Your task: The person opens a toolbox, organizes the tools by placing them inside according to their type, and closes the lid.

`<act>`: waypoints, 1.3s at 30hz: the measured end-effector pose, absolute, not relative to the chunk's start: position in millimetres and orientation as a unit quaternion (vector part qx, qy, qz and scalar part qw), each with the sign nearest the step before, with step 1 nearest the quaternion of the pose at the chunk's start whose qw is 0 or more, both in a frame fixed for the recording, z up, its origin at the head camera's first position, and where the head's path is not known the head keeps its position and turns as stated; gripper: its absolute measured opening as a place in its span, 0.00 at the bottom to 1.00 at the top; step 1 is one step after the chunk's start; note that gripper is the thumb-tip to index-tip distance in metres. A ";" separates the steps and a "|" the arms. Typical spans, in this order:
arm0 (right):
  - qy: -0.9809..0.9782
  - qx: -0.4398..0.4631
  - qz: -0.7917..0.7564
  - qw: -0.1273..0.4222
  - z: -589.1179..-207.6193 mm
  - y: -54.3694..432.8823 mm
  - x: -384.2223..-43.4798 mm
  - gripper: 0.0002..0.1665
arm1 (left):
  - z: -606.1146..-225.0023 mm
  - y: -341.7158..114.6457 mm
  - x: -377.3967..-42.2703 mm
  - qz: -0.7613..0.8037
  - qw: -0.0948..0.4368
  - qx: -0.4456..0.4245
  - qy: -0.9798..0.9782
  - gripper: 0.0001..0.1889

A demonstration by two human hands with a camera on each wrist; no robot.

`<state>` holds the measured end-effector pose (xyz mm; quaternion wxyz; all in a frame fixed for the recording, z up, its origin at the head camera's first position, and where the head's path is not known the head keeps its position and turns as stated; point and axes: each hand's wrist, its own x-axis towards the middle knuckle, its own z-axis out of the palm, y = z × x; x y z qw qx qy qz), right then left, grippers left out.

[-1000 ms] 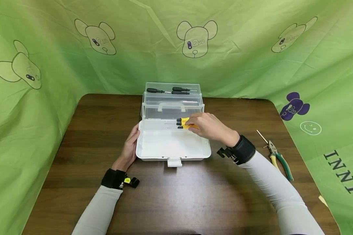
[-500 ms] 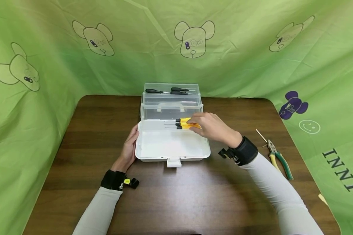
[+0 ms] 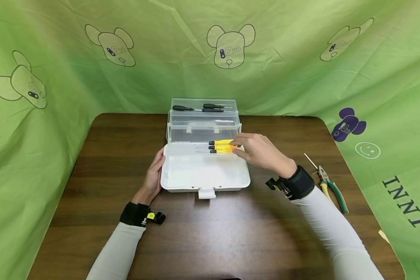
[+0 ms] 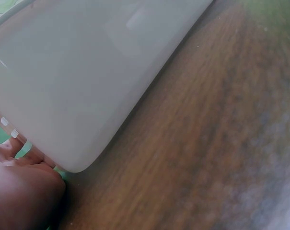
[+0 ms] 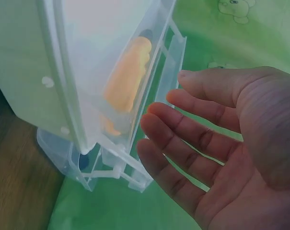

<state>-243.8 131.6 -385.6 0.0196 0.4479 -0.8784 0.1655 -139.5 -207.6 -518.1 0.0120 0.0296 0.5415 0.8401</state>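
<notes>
"Biggest first?"

"Wooden tabletop (image 3: 91, 186). On it, a white toolbox (image 3: 185, 189), unfolded, clear trays (image 3: 178, 135) stepped up behind."

"Hands?"

"Left grip (image 3: 152, 177) holds the white toolbox's left side. Right grip (image 3: 258, 152) at the yellow screwdrivers' (image 3: 221, 147) handle ends: fingers relaxed and parted, nothing held. Contact there, cannot tell."

"Changed?"

"Half a second ago the right fingers reached farther over the handles; now drawn back rightward. Screwdrivers look unmoved. Reads as a release: all three seem to lie unaided, in a compartment along the white toolbox's back."

"Their lie?"

"Long axes left to right, side by side, roughly parallel with the box's front edge. Handles right, thin shafts pointing left."
</notes>
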 end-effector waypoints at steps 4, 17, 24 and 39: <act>-0.880 0.441 0.176 0.022 -385.1 139.1 -243.2 0.12 | -517.6 -207.2 -139.4 0.841 0.013 0.030 0.540 0.30; -0.902 0.386 0.191 0.035 -394.5 168.9 -248.7 0.13 | -515.4 -206.3 -139.3 0.842 0.014 0.020 0.538 0.29; -0.909 0.373 0.178 0.055 -405.3 188.9 -249.3 0.12 | -515.6 -205.9 -138.2 0.842 0.015 0.021 0.539 0.29; -0.931 0.329 0.149 0.060 -427.5 233.7 -249.2 0.13 | -515.9 -206.9 -138.1 0.843 0.016 0.023 0.538 0.29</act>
